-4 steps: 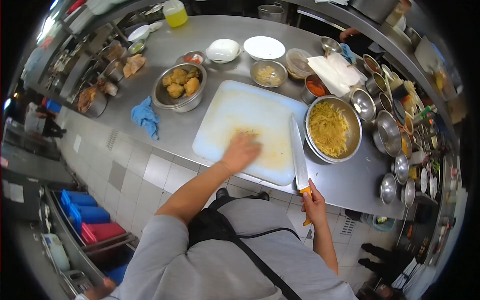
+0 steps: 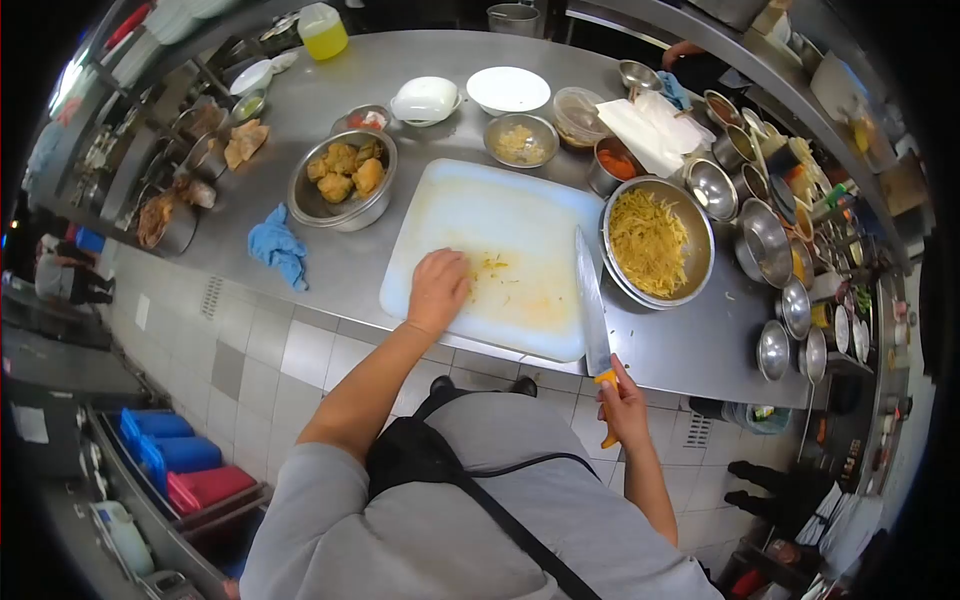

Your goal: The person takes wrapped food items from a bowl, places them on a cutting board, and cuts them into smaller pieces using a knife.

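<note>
My left hand (image 2: 440, 289) rests palm down on the left-centre of the white cutting board (image 2: 510, 200), its fingers lying close together on the surface. Small yellow-green shreds (image 2: 492, 264) are scattered just right of it. My right hand (image 2: 625, 408) grips the yellow handle of a large kitchen knife (image 2: 594, 312). The long blade points away from me along the board's right edge. Right of the blade stands a steel bowl (image 2: 708, 262) filled with yellow shreds (image 2: 648, 243).
A steel bowl (image 2: 378, 210) of browned, rounded pieces stands left of the board, near a crumpled blue cloth (image 2: 280, 246). Behind are a white plate (image 2: 508, 90) and a bowl of pale pieces (image 2: 520, 144). Several steel bowls (image 2: 773, 350) line the right side. Another person's hand (image 2: 683, 50) shows at the back.
My left hand has moved left across the board, uncovering the loose shreds. The knife stays in my right hand. The view has shifted slightly.
</note>
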Available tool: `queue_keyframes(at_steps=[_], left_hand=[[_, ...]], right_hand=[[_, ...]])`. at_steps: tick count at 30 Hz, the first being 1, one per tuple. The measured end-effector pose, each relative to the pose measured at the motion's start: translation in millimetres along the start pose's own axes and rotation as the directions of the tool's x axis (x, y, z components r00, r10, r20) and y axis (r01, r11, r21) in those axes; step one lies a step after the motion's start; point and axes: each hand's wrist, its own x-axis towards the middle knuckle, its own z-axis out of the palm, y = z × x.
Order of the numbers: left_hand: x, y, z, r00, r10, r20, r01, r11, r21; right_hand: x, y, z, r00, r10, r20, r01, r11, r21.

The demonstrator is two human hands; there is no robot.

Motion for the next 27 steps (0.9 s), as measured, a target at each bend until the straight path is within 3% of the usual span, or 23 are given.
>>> queue_keyframes(at_steps=[1, 3, 5, 10, 12, 15, 19, 21, 22, 23, 24, 25, 26, 27], left_hand=[[-0.6, -4.2, -6.3, 0.984, -0.165, -0.059, 0.15, 0.968, -0.202], [-7.1, -7.7, -6.6, 0.976, -0.217, 0.003, 0.212, 0.951, -0.227], [-9.1, -5.0, 6.2, 0.943, -0.334, -0.001, 0.33, 0.933, -0.143], [-2.4, 12.6, 4.2, 0.953, -0.278, 0.122, 0.289, 0.954, -0.083], [-0.8, 11.0, 8.0, 0.952, -0.269, 0.143, 0.283, 0.955, -0.085], [-6.3, 2.5, 21.1, 0.949, -0.29, 0.125, 0.302, 0.949, -0.092], [-9.2, -1.0, 23.2, 0.94, -0.341, 0.019, 0.34, 0.931, -0.128], [-11.6, -8.3, 30.1, 0.937, -0.345, -0.06, 0.325, 0.921, -0.215], [-11.3, -9.9, 32.3, 0.939, -0.332, -0.094, 0.31, 0.93, -0.197], [-10.0, -4.9, 37.4, 0.938, -0.329, -0.107, 0.298, 0.925, -0.234], [0.5, 2.0, 39.4, 0.938, -0.327, -0.12, 0.286, 0.919, -0.27], [18.1, 12.7, 36.3, 0.936, -0.316, -0.153, 0.273, 0.929, -0.251], [34.3, 31.1, 31.5, 0.947, -0.255, -0.197, 0.178, 0.923, -0.341], [49.2, 52.8, 27.1, 0.951, -0.195, -0.239, 0.077, 0.901, -0.427]], right_hand=[[-2.1, 2.9, 7.4, 1.0, 0.015, 0.0, -0.015, 1.0, 0.022], [-7.8, -3.2, 38.1, 0.998, -0.023, -0.058, 0.027, 0.997, 0.068], [-7.9, -17.1, 63.7, 0.998, 0.039, 0.055, -0.034, 0.996, -0.087], [-1.1, -38.5, 155.0, 0.985, 0.047, 0.168, -0.006, 0.972, -0.236], [-2.0, -43.7, 180.4, 0.979, -0.032, 0.2, 0.099, 0.937, -0.335], [-4.8, -44.1, 197.9, 0.983, 0.01, 0.186, 0.052, 0.943, -0.328], [-3.5, -58.3, 201.9, 0.955, 0.076, 0.285, 0.02, 0.947, -0.32], [2.2, -50.7, 193.1, 0.951, 0.026, 0.307, 0.086, 0.935, -0.345], [5.9, -35.6, 190.5, 0.91, -0.296, 0.291, 0.395, 0.832, -0.389], [11.6, -29.4, 187.1, 0.756, -0.588, 0.287, 0.65, 0.628, -0.428], [10.9, -38.1, 179.1, 0.728, -0.618, 0.298, 0.682, 0.607, -0.408], [0.4, -55.7, 166.6, 0.789, -0.552, 0.269, 0.606, 0.629, -0.487], [-9.5, -73.9, 153.1, 0.848, -0.478, 0.228, 0.515, 0.646, -0.563], [-14.6, -87.8, 139.5, 0.836, -0.496, 0.234, 0.534, 0.638, -0.555]])
